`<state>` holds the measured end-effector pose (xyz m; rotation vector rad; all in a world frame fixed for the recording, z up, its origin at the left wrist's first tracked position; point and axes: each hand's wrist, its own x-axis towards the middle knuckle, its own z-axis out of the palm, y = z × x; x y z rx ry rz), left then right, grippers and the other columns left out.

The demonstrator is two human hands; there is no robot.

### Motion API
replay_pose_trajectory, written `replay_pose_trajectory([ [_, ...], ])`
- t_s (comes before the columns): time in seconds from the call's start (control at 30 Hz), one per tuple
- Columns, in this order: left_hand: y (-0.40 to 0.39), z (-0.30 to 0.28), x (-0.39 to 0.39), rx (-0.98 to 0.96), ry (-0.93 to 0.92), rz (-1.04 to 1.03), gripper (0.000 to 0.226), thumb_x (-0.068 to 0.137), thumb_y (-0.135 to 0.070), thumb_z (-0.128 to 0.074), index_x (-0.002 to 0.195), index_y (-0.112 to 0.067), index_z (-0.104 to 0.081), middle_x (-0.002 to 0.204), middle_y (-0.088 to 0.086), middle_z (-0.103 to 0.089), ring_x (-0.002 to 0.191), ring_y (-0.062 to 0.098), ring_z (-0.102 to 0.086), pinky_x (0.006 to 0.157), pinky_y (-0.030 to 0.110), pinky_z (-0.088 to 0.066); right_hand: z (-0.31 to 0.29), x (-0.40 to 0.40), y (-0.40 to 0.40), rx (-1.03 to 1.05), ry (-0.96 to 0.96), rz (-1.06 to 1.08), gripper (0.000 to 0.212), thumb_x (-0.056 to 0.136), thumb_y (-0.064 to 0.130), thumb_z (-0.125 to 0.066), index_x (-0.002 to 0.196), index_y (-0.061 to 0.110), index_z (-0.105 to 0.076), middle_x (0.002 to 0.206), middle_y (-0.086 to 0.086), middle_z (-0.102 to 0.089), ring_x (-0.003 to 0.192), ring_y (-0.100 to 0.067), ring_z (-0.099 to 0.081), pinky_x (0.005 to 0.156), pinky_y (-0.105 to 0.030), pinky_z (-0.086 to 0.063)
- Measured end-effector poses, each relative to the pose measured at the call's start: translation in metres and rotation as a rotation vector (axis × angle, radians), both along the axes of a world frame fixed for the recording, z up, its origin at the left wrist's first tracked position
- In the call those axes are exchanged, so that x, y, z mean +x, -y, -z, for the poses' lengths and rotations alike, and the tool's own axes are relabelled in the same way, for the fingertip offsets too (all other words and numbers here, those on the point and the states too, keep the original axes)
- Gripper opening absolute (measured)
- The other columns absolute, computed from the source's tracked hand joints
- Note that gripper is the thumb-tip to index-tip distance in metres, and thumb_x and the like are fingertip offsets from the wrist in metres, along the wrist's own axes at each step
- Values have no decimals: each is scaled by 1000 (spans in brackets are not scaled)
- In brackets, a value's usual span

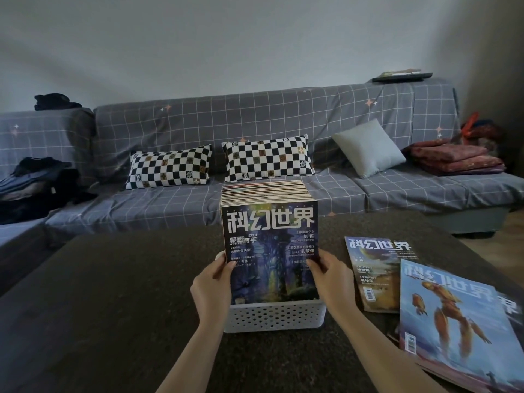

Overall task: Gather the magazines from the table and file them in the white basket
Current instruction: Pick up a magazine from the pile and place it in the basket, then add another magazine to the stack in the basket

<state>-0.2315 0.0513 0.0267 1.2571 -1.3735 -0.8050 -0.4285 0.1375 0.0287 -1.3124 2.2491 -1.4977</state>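
Observation:
A white perforated basket (273,316) stands on the dark table (113,293), packed with several upright magazines (265,190). The front one, a dark blue magazine (272,251), stands upright at the basket's near end. My left hand (211,285) grips its left edge and my right hand (330,276) grips its right edge. To the right, loose magazines lie flat on the table: one with a yellow-brown cover (374,273) and, overlapping it, one with an orange robot on blue (453,319), with others under it.
Behind the table runs a grey checked sofa (255,120) with two checkerboard pillows (170,165), a grey cushion (368,148), folded red blankets (453,160) and dark clothes (34,182) at the left.

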Motion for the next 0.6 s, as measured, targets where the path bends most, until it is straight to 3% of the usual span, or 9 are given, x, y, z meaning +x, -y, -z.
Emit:
replay_pose_trajectory([
  [0.13,-3,6,-3,-1,36,-10,33,91,-19,-64,123,-16,-63,110,-5,-71,76,-14,-52,66,1,-41,3,4,2,46,-81,-17,36,94,25,-53,129,21,-54,97,7,-70,65,4,-54,49,-4,-35],
  [0.3,-8,1,-4,11,59,8,39,92,-20,-63,129,-12,-57,116,2,-69,85,0,-58,71,10,-45,5,6,3,54,-106,4,34,94,24,-51,128,19,-53,86,5,-69,57,1,-52,44,-9,-32],
  [0.47,-16,-1,-3,-13,54,56,41,93,-25,-60,133,-19,-56,111,-8,-68,85,-10,-57,68,4,-43,4,4,1,53,-45,-53,35,94,23,-52,129,24,-52,89,15,-64,65,6,-54,49,-6,-39],
  [0.53,-23,-2,-5,-35,28,59,42,93,-27,-60,134,-24,-54,118,-11,-62,104,0,-59,83,15,-48,4,6,-3,29,30,-52,41,94,21,-52,134,23,-48,99,14,-64,71,10,-52,56,-3,-40],
  [0.6,-31,-2,-7,-37,-10,20,42,92,-29,-61,133,-26,-51,128,-7,-51,118,11,-52,96,31,-47,7,10,-8,-18,117,-34,46,94,18,-53,138,20,-44,118,6,-63,87,8,-52,74,-5,-40],
])
